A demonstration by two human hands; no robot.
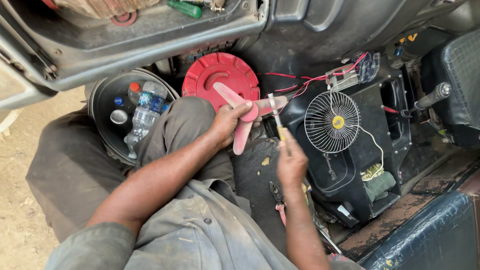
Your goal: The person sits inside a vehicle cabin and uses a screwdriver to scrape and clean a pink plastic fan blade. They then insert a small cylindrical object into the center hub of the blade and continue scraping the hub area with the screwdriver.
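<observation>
**Blade in the left hand, driver in the right, tip at the blade**

While you sit in the cab footwell, your left hand (227, 122) is wrapped around the hub of the pink fan blade (243, 116), thumb on top, fingers closed under it. The blade sits over your knee, just in front of the red fan housing (220, 75) (round, ribbed, standing against the dash).

Your right hand (291, 161) is closed on the yellow handle of the screwdriver (275, 114). Its long axis runs nearly straight up the picture, away from you, with the shaft crossing the right-pointing vane. Tip looks to rest near that vane's end, though I can't tell exact contact from here.

Relation that matters: the hub lies left of the driver shaft and close to it, so the left hand is the nearer one to the hub and the driver comes in from the right.

Containers:
- The black tub (116, 112) by your left knee holds a clear plastic bottle (143, 116) lying tilted, plus some small caps.
- The open console recess holds a green rag (378, 185).

The wire fan guard (332, 121) lies flat on the black console, apart from both hands. Red wires (310, 80) run behind it.
</observation>
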